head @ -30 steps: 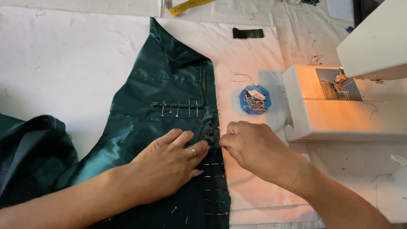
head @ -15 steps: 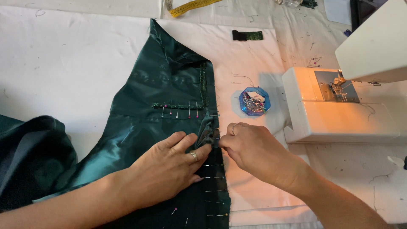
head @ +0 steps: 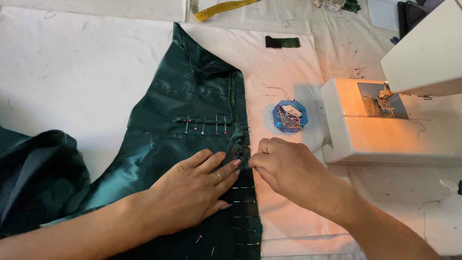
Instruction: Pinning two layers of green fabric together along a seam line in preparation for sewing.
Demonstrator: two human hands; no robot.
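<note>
Green satin cloth lies on the white table, its long axis running from the bottom edge of the view up to a point at the top, near the yellow tape measure. Its pinned right edge runs almost straight up and down; a dark bundle of the same cloth sits at the far left. To the right stands a white sewing machine, lit warmly at the needle. The left hand rests flat on the cloth, palm down, fingers slightly spread and pointing toward the pinned edge, a ring on one finger. The right hand comes in from the right, its fingertips drawn together at the cloth's edge just beside the left fingertips; whether they pinch a pin or only the fabric cannot be told. A blue pin box sits between the cloth and the machine. Smaller still, a row of pins crosses the cloth above the hands.
</note>
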